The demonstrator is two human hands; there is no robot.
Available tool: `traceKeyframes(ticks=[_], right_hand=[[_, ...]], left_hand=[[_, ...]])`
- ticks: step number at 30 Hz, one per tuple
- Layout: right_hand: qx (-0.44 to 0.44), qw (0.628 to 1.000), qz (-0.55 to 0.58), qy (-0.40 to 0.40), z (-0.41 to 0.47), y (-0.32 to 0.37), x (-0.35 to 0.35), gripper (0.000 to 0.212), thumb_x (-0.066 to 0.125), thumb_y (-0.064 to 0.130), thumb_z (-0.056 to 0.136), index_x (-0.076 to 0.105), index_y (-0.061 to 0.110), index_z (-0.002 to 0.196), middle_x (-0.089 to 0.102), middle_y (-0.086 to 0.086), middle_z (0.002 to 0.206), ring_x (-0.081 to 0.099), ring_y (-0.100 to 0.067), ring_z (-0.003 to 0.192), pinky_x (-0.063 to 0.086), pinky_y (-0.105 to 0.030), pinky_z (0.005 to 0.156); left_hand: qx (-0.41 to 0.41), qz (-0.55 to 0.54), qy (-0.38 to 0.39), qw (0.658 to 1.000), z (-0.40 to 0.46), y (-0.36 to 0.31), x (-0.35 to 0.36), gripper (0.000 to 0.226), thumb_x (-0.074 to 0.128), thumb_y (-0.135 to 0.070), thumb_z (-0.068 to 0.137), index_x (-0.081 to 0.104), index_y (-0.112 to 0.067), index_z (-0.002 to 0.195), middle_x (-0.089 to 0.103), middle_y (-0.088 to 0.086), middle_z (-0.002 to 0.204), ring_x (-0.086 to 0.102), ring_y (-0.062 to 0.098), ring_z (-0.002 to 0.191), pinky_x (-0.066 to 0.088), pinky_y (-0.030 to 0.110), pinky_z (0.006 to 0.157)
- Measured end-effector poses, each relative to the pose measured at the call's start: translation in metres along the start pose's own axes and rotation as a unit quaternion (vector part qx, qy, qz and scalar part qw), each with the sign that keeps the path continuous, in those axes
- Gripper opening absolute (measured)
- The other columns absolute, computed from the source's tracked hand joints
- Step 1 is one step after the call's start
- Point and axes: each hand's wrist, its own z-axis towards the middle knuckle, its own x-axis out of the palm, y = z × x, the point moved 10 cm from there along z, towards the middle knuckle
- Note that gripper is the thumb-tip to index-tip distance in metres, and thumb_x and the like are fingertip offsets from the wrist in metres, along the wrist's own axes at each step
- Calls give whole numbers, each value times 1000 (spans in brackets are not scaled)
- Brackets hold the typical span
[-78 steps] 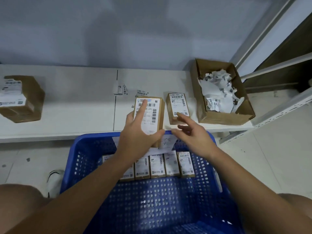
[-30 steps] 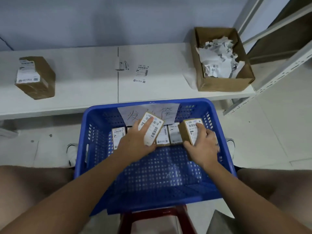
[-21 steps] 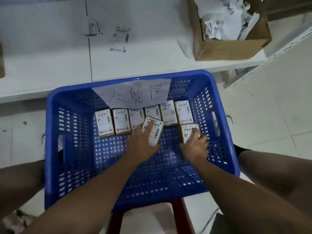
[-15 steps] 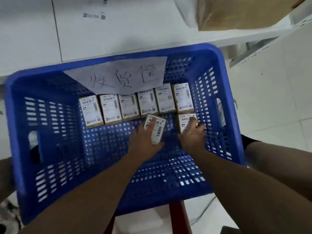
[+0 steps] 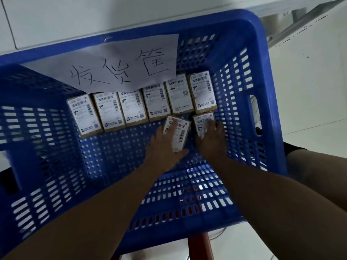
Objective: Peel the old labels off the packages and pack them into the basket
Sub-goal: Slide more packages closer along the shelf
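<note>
A blue plastic basket (image 5: 249, 44) fills the view. Along its far wall lies a row of several small brown packages with white barcode labels (image 5: 131, 107). In front of that row, my left hand (image 5: 165, 147) grips a tilted labelled package (image 5: 180, 132), index finger lying across its label. To its right, my right hand (image 5: 212, 141) holds a second labelled package (image 5: 201, 121) down on the basket floor near the right wall.
A handwritten paper sign (image 5: 116, 66) hangs on the basket's far wall. A white shelf (image 5: 75, 21) runs behind the basket. A red stool (image 5: 201, 244) shows under the basket. My knee (image 5: 315, 164) is at the right.
Both hands carried the two packages from the shelf down into the basket. The camera has tilted down and closer, and both packages now sit lower, just in front of the row.
</note>
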Motion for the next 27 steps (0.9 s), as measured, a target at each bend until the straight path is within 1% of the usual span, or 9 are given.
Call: traceKeyframes(ticks=[4,7,9,12,16,18,22,24,27], right_hand=[[-13,999,30,19,-5,-4,-3,71,56,37,101,21,16,160,10,-24,165,22,-44,148,34,-55,116],[-23,998,43,34,-7,-9,-9,63,51,28,105,23,15,160,11,-21,166,25,-42,148,35,-49,117],[-23,998,52,38,-9,-14,-14,61,50,22,104,26,14,159,15,-19,164,35,-41,142,42,-48,112],[-13,997,64,48,-11,-20,-15,61,50,16,103,25,10,159,20,-19,162,40,-39,138,43,-44,109],[-23,996,25,79,-9,-19,-5,64,53,20,103,25,8,159,17,-21,165,28,-38,148,30,-42,119],[-19,995,12,96,-9,-17,-1,65,54,23,103,25,10,160,12,-22,166,22,-39,151,28,-45,121],[-33,993,-22,108,-12,-9,-5,62,57,24,101,35,9,156,14,-23,165,25,-41,149,32,-47,119],[-52,992,-23,111,-18,5,-16,60,60,23,99,39,8,153,17,-22,165,28,-40,147,35,-47,118],[-99,988,-57,105,-30,37,-48,68,58,21,99,27,13,159,18,-15,166,25,-36,148,34,-44,116]], left_hand=[[-50,-77,12,996,5,6,16,107,68,-72,80,-10,-60,152,9,4,166,17,39,148,24,64,118],[-71,-145,-18,987,15,4,26,96,71,-53,90,2,-52,157,18,11,164,31,40,143,37,60,114],[-73,-181,-41,980,22,0,32,85,68,-26,98,12,-39,161,19,15,163,45,34,134,46,45,109],[-60,-216,-61,973,28,-18,38,81,57,5,98,20,-29,160,24,18,159,54,15,98,54,28,88],[-59,-229,-64,970,34,-22,45,80,57,12,94,26,-25,158,28,16,155,45,1,83,43,1,64],[-56,-234,-54,969,34,-17,44,78,56,11,95,25,-23,158,29,18,153,50,5,95,40,-5,68],[-40,-227,24,973,28,-21,45,87,63,1,96,14,-28,161,15,16,163,37,28,141,28,18,106],[-46,-207,55,976,20,-22,41,88,67,-7,96,11,-29,161,13,14,164,38,28,141,29,23,109],[-10,-227,64,972,2,-35,9,85,71,-12,94,20,-27,160,35,6,157,45,21,135,40,43,117]])
